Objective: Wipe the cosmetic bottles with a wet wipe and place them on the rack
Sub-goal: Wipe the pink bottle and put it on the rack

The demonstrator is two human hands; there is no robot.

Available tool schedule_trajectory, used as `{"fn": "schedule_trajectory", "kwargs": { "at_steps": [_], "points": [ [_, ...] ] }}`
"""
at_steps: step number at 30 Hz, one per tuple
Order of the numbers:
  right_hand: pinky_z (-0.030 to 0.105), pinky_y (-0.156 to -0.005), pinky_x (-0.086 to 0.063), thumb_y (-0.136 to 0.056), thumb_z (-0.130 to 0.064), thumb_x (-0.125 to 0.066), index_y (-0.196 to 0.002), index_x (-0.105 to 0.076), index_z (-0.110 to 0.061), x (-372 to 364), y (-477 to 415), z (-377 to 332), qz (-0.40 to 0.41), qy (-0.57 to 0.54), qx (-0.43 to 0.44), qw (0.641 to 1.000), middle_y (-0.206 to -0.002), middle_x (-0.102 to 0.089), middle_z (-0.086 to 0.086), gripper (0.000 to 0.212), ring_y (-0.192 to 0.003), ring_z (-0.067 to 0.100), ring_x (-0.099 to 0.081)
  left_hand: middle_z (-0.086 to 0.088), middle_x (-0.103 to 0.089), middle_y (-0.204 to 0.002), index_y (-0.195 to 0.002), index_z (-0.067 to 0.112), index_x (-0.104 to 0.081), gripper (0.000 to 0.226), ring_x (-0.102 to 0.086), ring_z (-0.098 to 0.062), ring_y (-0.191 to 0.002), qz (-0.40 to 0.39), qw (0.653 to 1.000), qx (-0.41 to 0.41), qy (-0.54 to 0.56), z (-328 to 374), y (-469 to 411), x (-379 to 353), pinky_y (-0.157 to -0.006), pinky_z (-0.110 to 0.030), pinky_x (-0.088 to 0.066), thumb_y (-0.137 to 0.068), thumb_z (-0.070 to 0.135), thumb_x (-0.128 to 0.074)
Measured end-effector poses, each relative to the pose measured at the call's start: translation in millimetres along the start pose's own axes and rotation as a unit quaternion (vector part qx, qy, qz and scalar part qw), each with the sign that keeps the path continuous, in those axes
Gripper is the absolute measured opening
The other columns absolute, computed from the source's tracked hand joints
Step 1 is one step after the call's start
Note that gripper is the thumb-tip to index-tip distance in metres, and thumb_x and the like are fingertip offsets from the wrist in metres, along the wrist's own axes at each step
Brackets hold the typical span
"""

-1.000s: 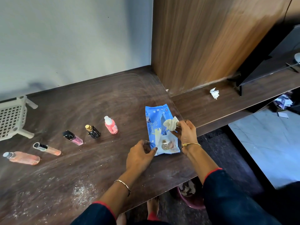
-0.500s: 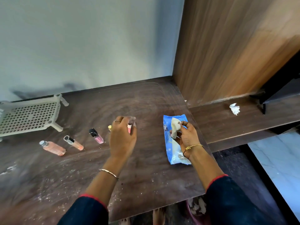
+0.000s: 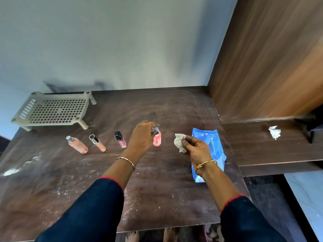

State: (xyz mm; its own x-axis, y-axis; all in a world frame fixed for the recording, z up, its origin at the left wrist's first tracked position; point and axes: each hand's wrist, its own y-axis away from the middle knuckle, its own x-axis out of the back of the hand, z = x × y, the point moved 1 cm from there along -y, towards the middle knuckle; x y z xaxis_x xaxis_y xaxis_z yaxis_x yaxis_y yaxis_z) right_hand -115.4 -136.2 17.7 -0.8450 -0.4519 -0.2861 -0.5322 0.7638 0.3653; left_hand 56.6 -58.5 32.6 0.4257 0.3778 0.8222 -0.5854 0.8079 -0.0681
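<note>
Now left hand (image 3: pixel 142 135) on pink bottle (image 3: pixel 157 140)

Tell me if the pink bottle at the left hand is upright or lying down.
Upright: the pink bottle is vertical, cap end up, with the left hand gripping its top.

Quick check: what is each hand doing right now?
Left hand: grips the pink bottle at its cap.
Right hand: pinches a crumpled wet wipe.
</note>
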Motion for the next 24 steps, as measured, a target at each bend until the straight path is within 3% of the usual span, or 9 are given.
{"fn": "schedule_trajectory", "kwargs": {
  "at_steps": [4,8,10,14,16,19,21,24],
  "points": [
    [0.016,-0.060,-0.053,-0.085,-0.007,-0.064,-0.098,-0.070,-0.008,1.4,-0.4,0.8,0.001,0.005,-0.016,1.000,-0.088,-0.074,0.001,0.014,-0.079,0.008,-0.070,-0.004,-0.069,-0.095,-0.095,0.011,-0.072,0.015,-0.060,-0.020,-0.088,0.007,1.000,0.006,0.023,-1.3,1.6,1.4,-0.066,-0.013,-0.028,-0.081,0.010,-0.070],
    [0.017,-0.067,-0.055,-0.085,-0.007,-0.064,-0.103,-0.068,-0.006,0.0,0.6,0.6,-0.001,0.023,-0.016,1.000,-0.095,-0.072,0.006,0.018,-0.088,0.015,-0.068,0.001,-0.065,-0.089,-0.096,0.007,-0.071,0.017,-0.055,-0.002,-0.073,0.014,0.990,0.063,0.124,-4.6,15.8,9.5,-0.065,0.002,-0.036,-0.080,0.012,-0.073],
    [0.015,-0.065,-0.054,-0.085,-0.007,-0.064,-0.101,-0.069,-0.008,-3.7,2.7,-0.1,0.002,0.044,0.002,0.999,-0.093,-0.072,0.006,0.017,-0.084,0.012,-0.068,0.002,-0.065,-0.087,-0.098,0.005,-0.068,0.017,-0.056,0.005,-0.071,0.018,0.975,0.095,0.199,-6.4,28.7,16.0,-0.065,0.002,-0.040,-0.082,0.011,-0.071],
    [0.013,-0.065,-0.053,-0.085,0.000,-0.063,-0.096,-0.069,-0.011,-20.8,8.9,-4.3,-0.042,0.124,0.097,0.987,-0.092,-0.071,0.009,0.017,-0.074,0.003,-0.067,-0.015,-0.068,-0.096,-0.101,0.002,-0.063,0.015,-0.067,-0.023,-0.088,0.024,0.917,0.159,0.366,-10.5,55.2,28.3,-0.080,-0.030,-0.058,-0.087,0.009,-0.064],
    [0.015,-0.069,-0.053,-0.084,0.008,-0.061,-0.092,-0.070,-0.012,-36.4,14.8,-7.1,-0.068,0.170,0.156,0.971,-0.095,-0.071,0.010,0.024,-0.075,0.001,-0.066,-0.023,-0.067,-0.101,-0.105,-0.003,-0.062,0.021,-0.066,-0.025,-0.092,0.041,0.894,0.179,0.409,-14.6,64.4,35.0,-0.082,-0.032,-0.058,-0.088,0.008,-0.063],
    [0.029,-0.078,-0.056,-0.078,0.013,-0.064,-0.089,-0.073,-0.013,-63.5,26.2,-12.4,-0.082,0.277,0.286,0.914,-0.093,-0.073,0.007,0.029,-0.085,0.011,-0.069,-0.024,-0.068,-0.098,-0.100,0.001,-0.064,0.014,-0.066,-0.025,-0.089,0.061,0.871,0.184,0.452,-20.2,73.5,46.0,-0.083,-0.030,-0.057,-0.088,0.008,-0.063],
    [0.034,-0.075,-0.056,-0.074,0.010,-0.066,-0.091,-0.074,-0.010,-81.8,36.1,-11.5,-0.105,0.369,0.394,0.835,-0.090,-0.071,0.006,0.027,-0.084,0.019,-0.068,-0.018,-0.068,-0.092,-0.096,0.006,-0.063,0.009,-0.066,-0.020,-0.085,0.073,0.863,0.183,0.466,-23.9,76.2,53.5,-0.079,-0.027,-0.058,-0.087,0.009,-0.064],
    [0.031,-0.066,-0.054,-0.075,0.000,-0.069,-0.093,-0.074,-0.007,-100.9,54.9,-2.7,-0.128,0.471,0.483,0.727,-0.087,-0.069,0.008,0.020,-0.077,0.026,-0.065,-0.007,-0.067,-0.078,-0.090,0.009,-0.063,0.002,-0.066,-0.010,-0.070,0.092,0.848,0.178,0.490,-28.3,76.1,64.8,-0.067,-0.020,-0.057,-0.088,0.009,-0.062]
  ]
}}
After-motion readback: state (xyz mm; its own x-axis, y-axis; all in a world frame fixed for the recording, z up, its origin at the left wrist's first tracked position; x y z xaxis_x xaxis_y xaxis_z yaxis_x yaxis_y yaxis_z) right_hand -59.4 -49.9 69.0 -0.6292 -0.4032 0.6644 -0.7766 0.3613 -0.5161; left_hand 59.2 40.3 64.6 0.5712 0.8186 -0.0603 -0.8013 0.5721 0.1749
